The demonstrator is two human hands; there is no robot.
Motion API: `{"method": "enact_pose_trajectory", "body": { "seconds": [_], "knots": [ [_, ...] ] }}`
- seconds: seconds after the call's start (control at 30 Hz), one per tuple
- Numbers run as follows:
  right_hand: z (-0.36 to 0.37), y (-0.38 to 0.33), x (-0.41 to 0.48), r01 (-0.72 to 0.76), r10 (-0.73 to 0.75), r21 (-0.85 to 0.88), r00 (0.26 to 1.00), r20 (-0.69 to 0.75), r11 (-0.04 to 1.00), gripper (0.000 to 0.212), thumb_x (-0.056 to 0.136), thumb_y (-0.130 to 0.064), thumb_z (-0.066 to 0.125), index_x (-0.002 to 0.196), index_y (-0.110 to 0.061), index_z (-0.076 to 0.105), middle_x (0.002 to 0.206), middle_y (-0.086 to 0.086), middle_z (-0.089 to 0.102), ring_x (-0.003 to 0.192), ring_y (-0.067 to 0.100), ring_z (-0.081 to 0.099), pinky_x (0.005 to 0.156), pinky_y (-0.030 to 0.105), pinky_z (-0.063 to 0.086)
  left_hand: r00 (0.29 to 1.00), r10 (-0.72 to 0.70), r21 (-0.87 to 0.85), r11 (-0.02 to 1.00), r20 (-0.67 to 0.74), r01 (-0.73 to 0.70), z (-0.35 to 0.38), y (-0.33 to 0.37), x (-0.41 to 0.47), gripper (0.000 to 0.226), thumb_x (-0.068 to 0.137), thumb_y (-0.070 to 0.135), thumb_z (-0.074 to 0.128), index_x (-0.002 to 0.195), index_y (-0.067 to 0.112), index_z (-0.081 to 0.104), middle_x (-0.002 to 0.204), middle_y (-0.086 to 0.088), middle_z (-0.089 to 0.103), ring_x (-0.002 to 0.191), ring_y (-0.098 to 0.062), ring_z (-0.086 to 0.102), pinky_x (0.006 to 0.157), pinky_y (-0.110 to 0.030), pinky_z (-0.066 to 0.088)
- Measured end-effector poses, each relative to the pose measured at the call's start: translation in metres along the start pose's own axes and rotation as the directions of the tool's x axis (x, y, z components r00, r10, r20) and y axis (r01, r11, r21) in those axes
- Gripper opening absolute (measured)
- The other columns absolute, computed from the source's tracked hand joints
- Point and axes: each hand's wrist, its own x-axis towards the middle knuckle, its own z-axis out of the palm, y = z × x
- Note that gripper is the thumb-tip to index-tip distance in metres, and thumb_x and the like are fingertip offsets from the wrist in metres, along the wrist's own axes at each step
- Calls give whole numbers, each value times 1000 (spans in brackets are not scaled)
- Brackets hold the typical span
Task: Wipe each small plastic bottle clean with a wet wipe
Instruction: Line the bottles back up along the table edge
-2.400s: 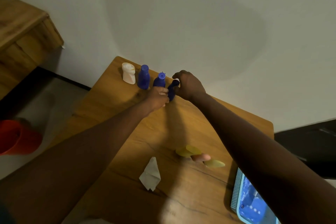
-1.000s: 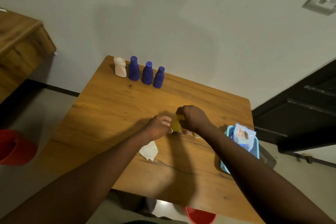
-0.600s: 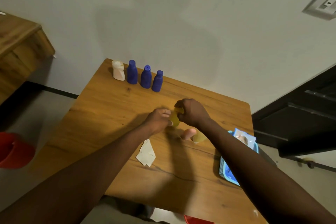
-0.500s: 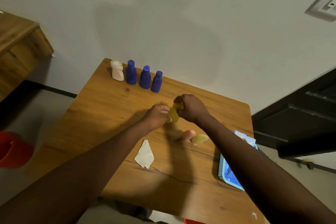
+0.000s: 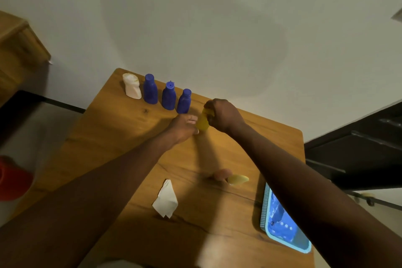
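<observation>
Presently, by size. Table [image 5: 121, 137]: wooden. Wipe pack [image 5: 282, 230]: blue, at the 4 o'clock corner. Right hand [image 5: 224, 116]: fingers curled over the top of the yellow bottle [image 5: 202, 123]. Left hand [image 5: 183, 127]: fingertips pinching its lower end from 9 o'clock. Standing row [image 5: 168, 98], one white, three blue: free end just beside the yellow bottle, at its 11 o'clock. Loose wipe [image 5: 165, 199]: well apart, 6 o'clock. Yellow bottle: long axis near 12 to 6; judged bound for that free end.

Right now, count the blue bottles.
3. The left blue bottle stands beside the white bottle, the middle blue bottle next, the right blue bottle nearest the yellow bottle.
</observation>
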Motion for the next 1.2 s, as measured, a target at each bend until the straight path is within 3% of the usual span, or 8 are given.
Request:
{"method": "enact_pose_trajectory", "body": {
  "seconds": [0.07,0.47,0.93,1.07,1.2],
  "knots": [
    [1,3,9,-5,6,14,1000,-13,1000,46,89,-11,69,134,-11,63,125,9,68,110,29,65,87,34,57,1000,-2,6,1000,-5,2,-2,2,7,57,89,2,69,144,11,53,140,-4,60,123,-17,56,93,-25,43],
    [12,9,50,25,-25,-9,999,-34,1000,42,88,-7,68,130,-7,64,117,13,67,103,31,65,85,44,60,1000,-25,29,999,16,24,-18,4,41,59,92,5,68,147,10,48,144,-6,57,133,-22,53,106,-29,41],
    [19,16,70,8,-9,-9,999,-31,1000,39,91,-9,67,130,-8,65,115,11,68,100,30,65,85,41,60,998,-48,42,998,48,46,-10,3,53,64,93,5,66,151,13,42,148,-5,53,135,-22,50,105,-31,40],
    [20,17,70,13,-13,-16,999,-38,1000,28,91,-10,66,118,-5,67,108,13,67,94,30,65,81,46,59,997,-42,34,999,62,40,-9,4,54,66,92,2,65,152,11,39,148,-8,52,134,-23,50,104,-29,41],
    [18,18,70,16,-16,-10,999,-40,1000,29,91,-10,65,120,-5,67,109,13,68,95,30,65,83,43,59,997,-39,37,999,62,36,-8,5,55,67,92,4,65,153,14,40,146,-5,55,133,-22,52,111,-36,42]
  ]
}}
